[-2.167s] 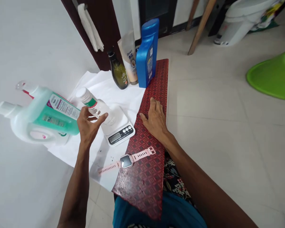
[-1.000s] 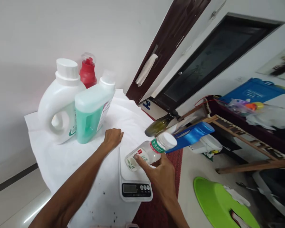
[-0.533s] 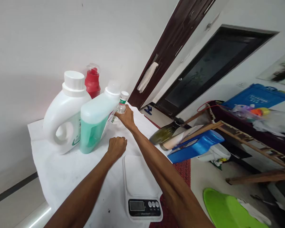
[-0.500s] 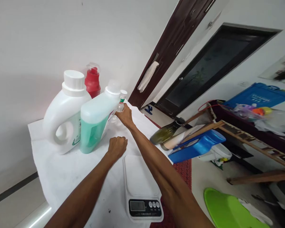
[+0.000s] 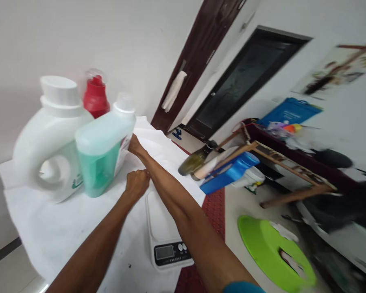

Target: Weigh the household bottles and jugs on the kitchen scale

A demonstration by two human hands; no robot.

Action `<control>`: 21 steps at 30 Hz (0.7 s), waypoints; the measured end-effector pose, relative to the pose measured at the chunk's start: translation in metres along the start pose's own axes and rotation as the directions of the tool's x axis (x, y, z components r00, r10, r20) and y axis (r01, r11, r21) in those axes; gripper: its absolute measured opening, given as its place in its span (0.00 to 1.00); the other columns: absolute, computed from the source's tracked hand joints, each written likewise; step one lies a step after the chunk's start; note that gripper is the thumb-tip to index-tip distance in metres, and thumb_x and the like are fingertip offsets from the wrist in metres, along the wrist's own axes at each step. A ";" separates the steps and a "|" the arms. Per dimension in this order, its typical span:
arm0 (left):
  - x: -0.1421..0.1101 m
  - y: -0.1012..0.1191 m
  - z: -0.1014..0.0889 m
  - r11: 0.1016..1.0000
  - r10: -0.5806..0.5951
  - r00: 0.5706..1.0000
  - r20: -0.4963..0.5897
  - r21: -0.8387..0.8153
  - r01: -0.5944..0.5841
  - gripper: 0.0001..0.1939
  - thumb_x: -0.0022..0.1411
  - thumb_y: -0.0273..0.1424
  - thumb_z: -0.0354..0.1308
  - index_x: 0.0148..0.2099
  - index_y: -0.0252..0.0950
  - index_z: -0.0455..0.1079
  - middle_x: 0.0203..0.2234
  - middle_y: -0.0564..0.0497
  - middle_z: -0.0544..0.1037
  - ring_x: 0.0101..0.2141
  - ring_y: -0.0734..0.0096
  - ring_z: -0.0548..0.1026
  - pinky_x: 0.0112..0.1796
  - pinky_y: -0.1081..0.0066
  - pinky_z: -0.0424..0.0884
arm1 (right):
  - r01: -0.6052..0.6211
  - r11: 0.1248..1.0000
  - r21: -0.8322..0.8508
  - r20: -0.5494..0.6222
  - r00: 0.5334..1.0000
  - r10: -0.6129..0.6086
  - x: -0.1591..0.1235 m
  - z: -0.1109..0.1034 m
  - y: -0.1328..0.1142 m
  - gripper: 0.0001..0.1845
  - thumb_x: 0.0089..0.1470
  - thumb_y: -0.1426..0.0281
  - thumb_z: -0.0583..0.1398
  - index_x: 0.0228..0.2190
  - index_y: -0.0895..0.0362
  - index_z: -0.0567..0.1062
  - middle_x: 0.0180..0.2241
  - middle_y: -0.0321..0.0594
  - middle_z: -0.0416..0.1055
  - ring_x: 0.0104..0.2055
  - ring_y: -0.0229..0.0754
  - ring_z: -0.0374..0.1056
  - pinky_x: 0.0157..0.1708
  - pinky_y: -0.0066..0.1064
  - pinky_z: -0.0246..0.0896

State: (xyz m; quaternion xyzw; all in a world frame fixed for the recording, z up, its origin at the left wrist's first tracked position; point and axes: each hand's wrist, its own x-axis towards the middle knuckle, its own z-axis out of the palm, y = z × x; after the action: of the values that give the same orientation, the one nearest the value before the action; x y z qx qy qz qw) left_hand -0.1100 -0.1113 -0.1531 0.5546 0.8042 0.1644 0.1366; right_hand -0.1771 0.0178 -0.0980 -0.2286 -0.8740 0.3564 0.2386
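Right hand [image 5: 134, 145] has gone farther behind the green bottle [image 5: 99, 173], near the far edge of the surface [image 5: 154, 136]; the small bottle, in its grasp half a second ago, is now out of sight. Fingers hidden: can't tell if gripping or released. Left hand [image 5: 137, 183] is a fist, nothing seen in it, between green bottle and scale [image 5: 161, 215]. My read: small bottle's off the scale, likely behind the green one; placement unconfirmed.

teal sleeve [image 5: 243, 287], only curved edge in view, on right arm [image 5: 192, 219], bare below; left forearm [image 5: 100, 236], left hand [image 5: 137, 183] bare.
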 end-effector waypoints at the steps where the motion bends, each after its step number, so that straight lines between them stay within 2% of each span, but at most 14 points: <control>1: 0.000 0.000 0.000 1.000 0.005 1.000 -0.004 0.003 -0.005 0.24 0.77 0.32 0.42 0.50 0.32 0.81 0.44 0.33 0.84 0.47 0.46 0.84 0.44 0.58 0.72 | -0.032 0.999 -0.009 0.010 0.999 0.032 -0.001 -0.003 0.001 0.15 0.54 0.61 0.69 0.40 0.55 0.75 0.40 0.45 0.81 0.46 0.55 0.78 0.49 0.47 0.76; 4: 0.001 0.000 -0.002 1.000 0.025 1.000 -0.017 0.015 -0.025 0.27 0.78 0.36 0.39 0.50 0.31 0.80 0.44 0.31 0.84 0.47 0.43 0.83 0.45 0.57 0.71 | -0.146 0.989 0.032 0.021 0.989 0.146 -0.013 -0.019 0.005 0.27 0.51 0.62 0.74 0.49 0.55 0.74 0.47 0.45 0.81 0.47 0.50 0.78 0.48 0.42 0.78; 7: 0.000 0.000 -0.003 0.999 0.028 0.999 -0.029 0.042 -0.027 0.28 0.78 0.39 0.38 0.49 0.33 0.80 0.43 0.32 0.84 0.48 0.42 0.83 0.45 0.56 0.71 | -0.209 0.969 0.130 -0.033 0.976 0.215 -0.049 -0.046 0.004 0.34 0.50 0.63 0.76 0.54 0.55 0.70 0.53 0.47 0.79 0.50 0.47 0.78 0.51 0.41 0.78; 10: -0.001 0.001 -0.004 0.998 0.028 0.999 -0.024 0.061 -0.026 0.28 0.77 0.40 0.38 0.49 0.34 0.80 0.43 0.34 0.84 0.48 0.43 0.83 0.44 0.57 0.70 | -0.074 0.996 0.055 -0.233 0.969 0.085 -0.114 -0.081 -0.001 0.29 0.56 0.61 0.71 0.55 0.53 0.70 0.53 0.47 0.78 0.53 0.47 0.76 0.53 0.43 0.77; 12: -0.002 0.001 -0.004 0.997 0.023 1.000 -0.010 0.068 -0.022 0.29 0.77 0.41 0.38 0.48 0.35 0.80 0.43 0.34 0.84 0.48 0.42 0.83 0.43 0.57 0.70 | 0.011 0.997 -0.079 -0.405 0.913 -0.043 -0.166 -0.107 -0.001 0.28 0.61 0.59 0.67 0.58 0.50 0.68 0.57 0.47 0.75 0.57 0.49 0.74 0.52 0.44 0.78; 13: -0.002 0.001 -0.005 0.997 0.018 1.000 -0.004 0.073 -0.018 0.29 0.76 0.41 0.38 0.47 0.35 0.80 0.43 0.34 0.84 0.47 0.42 0.83 0.43 0.57 0.70 | 0.004 0.986 -0.166 -0.510 0.855 -0.090 -0.192 -0.120 0.001 0.28 0.62 0.59 0.66 0.60 0.50 0.68 0.59 0.49 0.72 0.60 0.50 0.72 0.53 0.46 0.77; 14: -0.002 0.001 -0.005 0.997 0.013 1.000 -0.001 0.077 -0.013 0.29 0.76 0.42 0.38 0.46 0.36 0.80 0.43 0.34 0.84 0.47 0.42 0.82 0.42 0.58 0.69 | -0.045 0.969 -0.243 -0.621 0.775 -0.120 -0.216 -0.133 0.005 0.29 0.63 0.58 0.65 0.61 0.51 0.67 0.61 0.51 0.70 0.62 0.52 0.70 0.56 0.49 0.75; 16: -0.002 0.001 -0.006 0.996 0.005 1.000 0.006 0.090 -0.006 0.29 0.76 0.43 0.37 0.45 0.36 0.80 0.42 0.35 0.84 0.47 0.42 0.82 0.42 0.58 0.68 | -0.216 0.925 -0.313 -0.817 0.558 -0.147 -0.258 -0.157 0.020 0.36 0.60 0.55 0.67 0.64 0.52 0.63 0.64 0.54 0.64 0.66 0.55 0.65 0.60 0.54 0.71; 17: -0.001 0.001 -0.006 0.995 0.004 1.000 0.008 0.097 -0.005 0.29 0.75 0.43 0.37 0.45 0.36 0.79 0.42 0.35 0.84 0.46 0.42 0.82 0.41 0.59 0.68 | -0.307 0.904 -0.298 -0.884 0.447 -0.139 -0.274 -0.167 0.031 0.40 0.59 0.53 0.67 0.65 0.53 0.60 0.65 0.55 0.62 0.67 0.57 0.62 0.63 0.56 0.68; 18: -0.001 0.001 -0.007 0.995 0.003 1.000 0.010 0.103 -0.004 0.29 0.75 0.43 0.37 0.45 0.36 0.79 0.42 0.35 0.84 0.46 0.42 0.82 0.41 0.59 0.67 | -0.382 0.888 -0.255 -0.925 0.364 -0.109 -0.286 -0.177 0.043 0.43 0.58 0.52 0.67 0.66 0.54 0.59 0.66 0.57 0.60 0.68 0.58 0.61 0.64 0.58 0.66; 19: -0.001 0.001 -0.007 0.994 0.004 1.000 0.010 0.110 -0.005 0.29 0.75 0.43 0.37 0.45 0.37 0.79 0.41 0.36 0.84 0.46 0.42 0.82 0.41 0.59 0.67 | -0.442 0.875 -0.196 -0.952 0.300 -0.061 -0.295 -0.184 0.055 0.46 0.56 0.51 0.68 0.66 0.56 0.58 0.65 0.58 0.59 0.68 0.59 0.60 0.65 0.59 0.63; 20: -0.001 0.001 -0.007 0.993 0.004 1.000 0.010 0.116 -0.005 0.29 0.75 0.43 0.37 0.44 0.37 0.79 0.41 0.36 0.84 0.46 0.42 0.82 0.41 0.60 0.67 | -0.485 0.865 -0.131 -0.966 0.260 -0.001 -0.299 -0.191 0.068 0.49 0.54 0.50 0.69 0.66 0.58 0.58 0.65 0.60 0.59 0.68 0.60 0.60 0.67 0.60 0.61; 21: -0.001 0.002 -0.007 0.993 0.003 1.000 0.009 0.121 -0.004 0.29 0.75 0.44 0.37 0.44 0.37 0.79 0.41 0.36 0.84 0.46 0.42 0.82 0.40 0.60 0.66 | -0.509 0.858 -0.072 -0.967 0.246 0.065 -0.301 -0.196 0.079 0.50 0.52 0.49 0.70 0.65 0.60 0.58 0.65 0.62 0.59 0.68 0.61 0.60 0.68 0.60 0.59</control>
State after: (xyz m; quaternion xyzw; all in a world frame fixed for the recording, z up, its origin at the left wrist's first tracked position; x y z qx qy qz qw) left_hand -0.1113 -0.1121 -0.1461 0.5638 0.8112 0.1132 0.1060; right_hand 0.1898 -0.0020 -0.1085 -0.5926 -0.5548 0.0178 0.5837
